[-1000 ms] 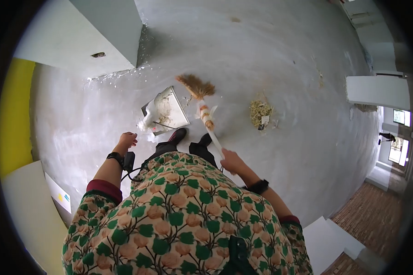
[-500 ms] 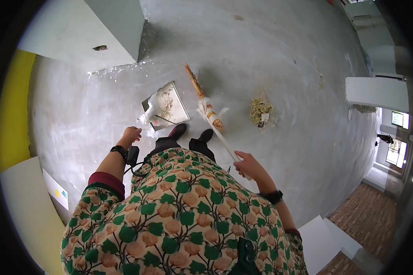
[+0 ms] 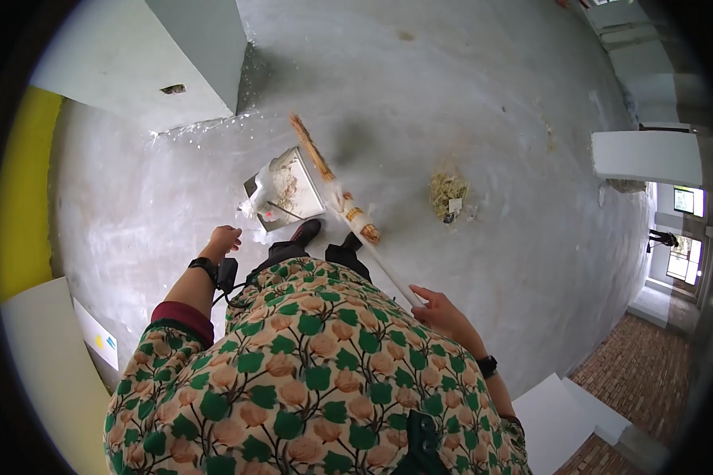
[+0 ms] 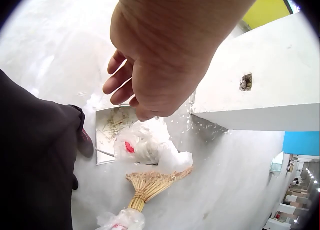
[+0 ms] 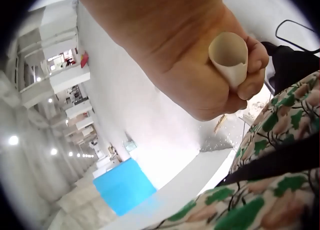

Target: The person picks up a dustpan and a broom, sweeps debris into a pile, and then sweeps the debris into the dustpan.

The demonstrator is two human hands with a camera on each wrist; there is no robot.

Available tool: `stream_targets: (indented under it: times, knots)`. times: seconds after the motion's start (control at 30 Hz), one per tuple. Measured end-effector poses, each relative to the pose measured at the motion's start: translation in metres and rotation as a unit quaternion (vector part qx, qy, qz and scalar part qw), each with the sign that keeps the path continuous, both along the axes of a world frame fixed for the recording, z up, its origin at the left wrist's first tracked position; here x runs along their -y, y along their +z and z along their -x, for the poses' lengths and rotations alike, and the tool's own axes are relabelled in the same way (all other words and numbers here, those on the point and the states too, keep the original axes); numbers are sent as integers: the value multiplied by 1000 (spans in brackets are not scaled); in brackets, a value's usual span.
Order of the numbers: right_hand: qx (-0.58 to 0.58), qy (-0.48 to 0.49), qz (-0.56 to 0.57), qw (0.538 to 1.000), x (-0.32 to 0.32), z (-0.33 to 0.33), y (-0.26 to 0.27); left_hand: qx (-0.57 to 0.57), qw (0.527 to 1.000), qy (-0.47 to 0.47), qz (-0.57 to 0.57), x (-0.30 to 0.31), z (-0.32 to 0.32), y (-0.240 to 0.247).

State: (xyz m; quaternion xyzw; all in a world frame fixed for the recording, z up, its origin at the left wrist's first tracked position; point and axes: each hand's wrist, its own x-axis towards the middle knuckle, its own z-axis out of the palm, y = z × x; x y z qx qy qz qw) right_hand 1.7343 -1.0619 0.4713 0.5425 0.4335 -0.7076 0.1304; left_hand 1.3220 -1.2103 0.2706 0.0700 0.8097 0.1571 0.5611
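Observation:
My right hand [image 3: 450, 320] grips the white tube handle of a straw broom [image 3: 313, 149], and the hollow handle end [image 5: 232, 65] pokes out of the curled fingers in the right wrist view. The broom's straw head slants up beside a white dustpan [image 3: 312, 198], seen nearly edge-on from the head view. In the dustpan lie debris and a crumpled clear plastic bag [image 4: 150, 142] with a red patch. My left hand [image 3: 225, 238] hangs above the floor left of the dustpan, its fingers [image 4: 119, 79] loosely bent and holding nothing.
A pile of straw litter [image 3: 448, 196] with a white scrap lies on the grey floor to the right. A pale block-like pillar [image 3: 174, 71] stands at the upper left, with white specks along its base. My shoes [image 3: 306, 231] are just below the dustpan.
The right hand has moved right and down, drawing the handle with it. The broom head has turned from spread flat to edge-on and swung left toward the dustpan. The left hand barely shifts.

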Motion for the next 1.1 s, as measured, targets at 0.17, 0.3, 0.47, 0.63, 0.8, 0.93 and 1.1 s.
stream_targets:
  times: [0.17,0.3,0.47,0.63,0.8,0.93,1.1]
  knots:
    - [-2,-49,25,998,-13,0,21,7,1000,9,-12,-2,3,-4]
    - [57,182,-172,966,-22,25,-2,0,1000,-6,-15,1,8,-6]
    - [153,383,-389,824,-64,73,-60,-2,1000,9,-5,4,1,-2]
    - [187,416,-424,782,-72,87,-99,7,1000,22,-9,13,1,4]
    - [220,479,-390,755,-22,24,-81,-1,999,33,2,23,3,-6]
    - [102,357,-349,860,-1,-41,-52,18,999,42,-2,22,-4,-13]
    - [176,199,-214,940,-3,-35,-15,13,1000,0,-2,1,-3,-14]
